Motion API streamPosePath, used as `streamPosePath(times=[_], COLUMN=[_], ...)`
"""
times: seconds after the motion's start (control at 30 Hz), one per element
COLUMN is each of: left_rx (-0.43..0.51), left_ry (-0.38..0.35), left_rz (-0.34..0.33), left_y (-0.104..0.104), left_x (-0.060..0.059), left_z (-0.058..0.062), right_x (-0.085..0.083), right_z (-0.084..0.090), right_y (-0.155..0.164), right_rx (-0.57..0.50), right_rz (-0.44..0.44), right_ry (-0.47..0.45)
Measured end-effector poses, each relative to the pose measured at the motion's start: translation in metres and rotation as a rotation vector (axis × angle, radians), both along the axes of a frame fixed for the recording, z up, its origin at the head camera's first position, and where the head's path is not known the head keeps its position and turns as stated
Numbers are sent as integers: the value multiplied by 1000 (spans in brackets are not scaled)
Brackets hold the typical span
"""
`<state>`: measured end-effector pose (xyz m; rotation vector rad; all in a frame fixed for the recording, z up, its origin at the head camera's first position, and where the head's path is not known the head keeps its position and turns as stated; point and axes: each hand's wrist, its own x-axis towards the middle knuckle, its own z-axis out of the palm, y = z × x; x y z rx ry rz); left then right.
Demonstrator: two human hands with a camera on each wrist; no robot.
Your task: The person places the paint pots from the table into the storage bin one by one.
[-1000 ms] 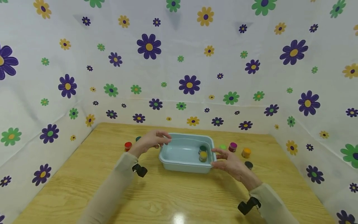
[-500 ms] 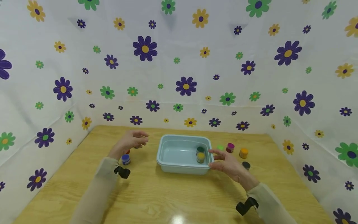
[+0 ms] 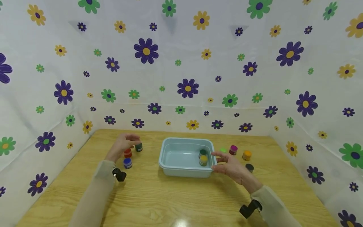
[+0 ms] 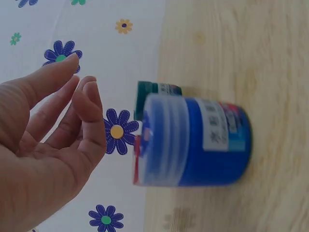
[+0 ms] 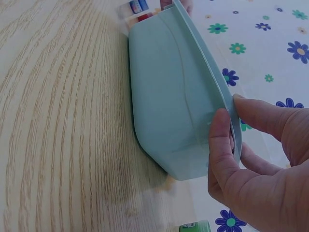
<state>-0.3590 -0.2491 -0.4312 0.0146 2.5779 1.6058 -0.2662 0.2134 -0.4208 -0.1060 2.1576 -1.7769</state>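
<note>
A light blue plastic tub point(image 3: 185, 139) stands mid-table with a yellow-lidded jar point(image 3: 203, 160) and a dark-lidded jar point(image 3: 202, 152) inside at its right end. My right hand point(image 3: 219, 161) pinches the tub's right rim; in the right wrist view the right hand point(image 5: 229, 113) has its thumb on the outer wall point(image 5: 169, 96) and its fingers inside. My left hand point(image 3: 129, 140) hovers, fingers relaxed and holding nothing, over a red jar point(image 3: 127, 153), beside a dark green jar point(image 3: 138, 147). The left wrist view shows the left hand point(image 4: 82, 92) just short of a blue jar point(image 4: 193, 140).
The blue jar point(image 3: 127, 163) sits near my left wrist. Right of the tub stand a green jar point(image 3: 223, 150), a magenta jar point(image 3: 233, 149), an orange jar point(image 3: 246, 155) and a black one point(image 3: 249, 167). Flower-print cloth walls point(image 3: 187, 88) close in the wooden table point(image 3: 175, 201).
My left hand has left the tub's left rim and moved left to hover over the jars there. The right hand has stayed at the tub's right rim.
</note>
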Motion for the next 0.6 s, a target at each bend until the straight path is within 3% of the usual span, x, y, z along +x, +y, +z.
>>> streamPosePath(times=[0.17,0.6], left_rx=[-39,-127], left_ry=[31,11], left_rz=[-12,-47], left_y=[-4,-3], left_x=[-6,-22], left_z=[-5,-16], right_x=[-1,-1], right_z=[0,-1], right_y=[1,1], right_rx=[6,-5], right_rz=[-5,-16], right_ry=[-2,-11])
